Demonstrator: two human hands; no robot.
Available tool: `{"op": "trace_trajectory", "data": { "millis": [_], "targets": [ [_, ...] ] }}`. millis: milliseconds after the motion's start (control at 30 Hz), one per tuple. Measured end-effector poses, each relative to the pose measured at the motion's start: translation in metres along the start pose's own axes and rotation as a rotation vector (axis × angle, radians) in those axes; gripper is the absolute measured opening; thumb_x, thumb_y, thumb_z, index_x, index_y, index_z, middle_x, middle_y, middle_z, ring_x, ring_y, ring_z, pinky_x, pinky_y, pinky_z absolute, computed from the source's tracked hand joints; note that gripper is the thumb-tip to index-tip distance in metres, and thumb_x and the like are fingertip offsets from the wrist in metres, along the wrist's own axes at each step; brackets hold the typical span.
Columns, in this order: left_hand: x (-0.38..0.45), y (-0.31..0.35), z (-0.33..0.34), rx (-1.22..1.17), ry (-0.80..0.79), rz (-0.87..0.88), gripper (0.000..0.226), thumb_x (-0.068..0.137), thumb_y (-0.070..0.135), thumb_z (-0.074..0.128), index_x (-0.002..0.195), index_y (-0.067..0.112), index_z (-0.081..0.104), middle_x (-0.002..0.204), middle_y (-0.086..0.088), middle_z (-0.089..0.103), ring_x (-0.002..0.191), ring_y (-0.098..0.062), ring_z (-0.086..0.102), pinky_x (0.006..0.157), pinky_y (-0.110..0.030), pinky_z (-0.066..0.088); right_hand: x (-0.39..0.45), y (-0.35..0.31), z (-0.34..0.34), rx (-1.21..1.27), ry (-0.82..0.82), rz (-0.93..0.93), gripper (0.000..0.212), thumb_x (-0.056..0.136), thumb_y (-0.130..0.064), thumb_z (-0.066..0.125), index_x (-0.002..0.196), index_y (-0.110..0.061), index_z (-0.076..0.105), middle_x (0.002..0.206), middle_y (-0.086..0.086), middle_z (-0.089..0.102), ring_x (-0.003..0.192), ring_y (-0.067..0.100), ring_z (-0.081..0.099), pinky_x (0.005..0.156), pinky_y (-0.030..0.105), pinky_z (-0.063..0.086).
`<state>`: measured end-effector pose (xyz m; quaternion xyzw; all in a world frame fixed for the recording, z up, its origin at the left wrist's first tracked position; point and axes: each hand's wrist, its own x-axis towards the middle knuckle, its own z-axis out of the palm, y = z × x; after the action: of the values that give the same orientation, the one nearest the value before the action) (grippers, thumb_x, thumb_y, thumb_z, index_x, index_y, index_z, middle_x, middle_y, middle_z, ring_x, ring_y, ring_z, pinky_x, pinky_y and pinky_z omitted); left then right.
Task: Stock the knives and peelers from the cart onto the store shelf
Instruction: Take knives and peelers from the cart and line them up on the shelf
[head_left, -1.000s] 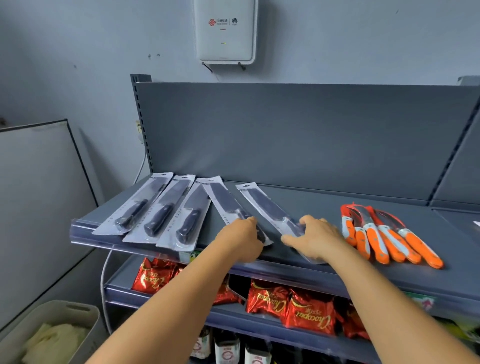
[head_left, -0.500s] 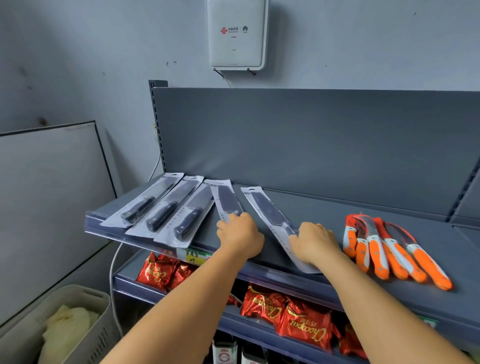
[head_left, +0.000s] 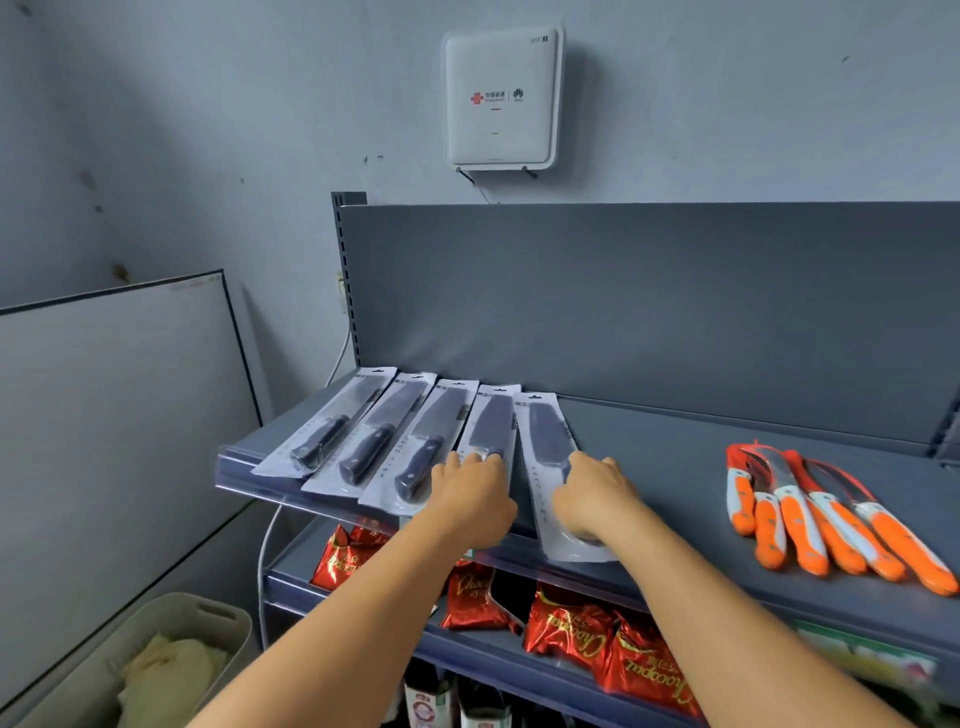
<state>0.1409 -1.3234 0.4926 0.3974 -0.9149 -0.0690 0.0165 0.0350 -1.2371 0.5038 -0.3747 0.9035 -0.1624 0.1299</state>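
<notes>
Several packaged knives with dark handles lie side by side on the left of the grey shelf (head_left: 670, 467). My left hand (head_left: 470, 496) rests on the fourth packaged knife (head_left: 491, 421), covering its handle. My right hand (head_left: 592, 496) holds the lower half of the fifth packaged knife (head_left: 548, 431), the rightmost one. Both packs now point straight back like the three packs on their left (head_left: 374, 436). Several orange-handled peelers (head_left: 821, 519) lie in a fan at the shelf's right. The cart is not in view.
A clear plastic strip (head_left: 249, 467) lines the shelf's front edge. Red snack bags (head_left: 571, 623) fill the lower shelf. A white box (head_left: 501, 98) hangs on the wall above. A whiteboard (head_left: 114, 415) leans at left, with a beige bin (head_left: 156, 660) below.
Both hands have turned the fourth and fifth knife packs from slanted to straight and slid them left, closing them against the row. The camera has shifted, so the shelf sits further right.
</notes>
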Motion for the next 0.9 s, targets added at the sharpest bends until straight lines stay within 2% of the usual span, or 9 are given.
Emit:
{"op": "trace_trajectory", "data": {
  "millis": [67, 200, 333, 433, 533, 633, 767, 900],
  "targets": [
    [0.000, -0.002, 0.001, 0.029, 0.028, 0.033, 0.050, 0.090, 0.023, 0.046, 0.137, 0.007, 0.037, 0.132, -0.012, 0.048, 0.125, -0.033, 0.038, 0.103, -0.043, 0.030, -0.002, -0.013, 0.007, 0.006, -0.014, 0.008, 0.049, 0.091, -0.016, 0.044, 0.139, -0.014, 0.036, 0.140, 0.015, 0.032, 0.120, 0.035, 0.046, 0.094, 0.037, 0.045],
    [0.003, -0.015, -0.001, 0.009, 0.013, 0.063, 0.055, 0.090, 0.020, 0.046, 0.142, 0.008, 0.032, 0.130, -0.013, 0.048, 0.121, -0.033, 0.046, 0.101, -0.040, 0.033, -0.001, -0.029, 0.017, 0.009, 0.008, 0.072, 0.051, 0.093, -0.019, 0.045, 0.142, -0.013, 0.032, 0.142, 0.014, 0.029, 0.126, 0.034, 0.037, 0.097, 0.037, 0.042],
    [0.006, -0.026, -0.003, 0.034, 0.039, 0.087, 0.046, 0.089, 0.016, 0.048, 0.134, 0.007, 0.041, 0.135, -0.011, 0.045, 0.124, -0.030, 0.043, 0.102, -0.040, 0.034, 0.005, -0.040, 0.025, 0.072, 0.055, 0.156, 0.054, 0.093, -0.021, 0.049, 0.143, -0.011, 0.032, 0.142, 0.014, 0.026, 0.128, 0.033, 0.032, 0.096, 0.037, 0.042],
    [0.006, -0.032, -0.001, -0.016, -0.008, 0.121, 0.061, 0.091, 0.018, 0.045, 0.147, 0.009, 0.024, 0.151, -0.007, 0.027, 0.137, -0.027, 0.031, 0.109, -0.043, 0.027, 0.006, -0.048, 0.033, 0.112, 0.069, 0.152, 0.056, 0.093, -0.022, 0.051, 0.144, -0.018, 0.027, 0.142, 0.012, 0.021, 0.128, 0.034, 0.027, 0.097, 0.036, 0.041],
    [0.006, -0.036, 0.001, -0.045, -0.048, 0.155, 0.064, 0.093, 0.019, 0.039, 0.152, 0.011, 0.013, 0.157, -0.002, 0.015, 0.139, -0.027, 0.028, 0.111, -0.043, 0.023, 0.006, -0.051, 0.036, 0.116, 0.075, 0.178, 0.061, 0.092, -0.020, 0.052, 0.147, -0.019, 0.023, 0.143, 0.012, 0.018, 0.128, 0.034, 0.024, 0.097, 0.036, 0.040],
    [0.008, -0.039, 0.004, -0.046, -0.037, 0.174, 0.064, 0.094, 0.020, 0.038, 0.151, 0.009, 0.013, 0.157, -0.001, 0.015, 0.138, -0.028, 0.030, 0.111, -0.044, 0.025, 0.007, -0.053, 0.036, 0.110, 0.073, 0.210, 0.064, 0.092, -0.021, 0.053, 0.147, -0.015, 0.022, 0.144, 0.014, 0.020, 0.128, 0.033, 0.025, 0.098, 0.036, 0.040],
    [0.010, -0.038, 0.004, -0.056, -0.069, 0.213, 0.061, 0.097, 0.018, 0.036, 0.152, 0.011, 0.012, 0.161, -0.002, 0.000, 0.146, -0.025, 0.015, 0.116, -0.044, 0.020, 0.010, -0.053, 0.036, 0.124, 0.046, 0.185, 0.061, 0.093, -0.021, 0.051, 0.147, -0.015, 0.023, 0.146, 0.013, 0.019, 0.130, 0.033, 0.023, 0.100, 0.037, 0.039],
    [0.014, -0.040, 0.002, -0.044, -0.092, 0.247, 0.054, 0.097, 0.017, 0.033, 0.149, 0.010, 0.020, 0.161, -0.001, 0.002, 0.147, -0.022, 0.012, 0.115, -0.046, 0.022, 0.008, -0.048, 0.033, 0.090, 0.025, 0.135, 0.059, 0.094, -0.024, 0.043, 0.149, -0.016, 0.020, 0.150, 0.010, 0.021, 0.134, 0.031, 0.020, 0.104, 0.038, 0.034]
  ]
}}
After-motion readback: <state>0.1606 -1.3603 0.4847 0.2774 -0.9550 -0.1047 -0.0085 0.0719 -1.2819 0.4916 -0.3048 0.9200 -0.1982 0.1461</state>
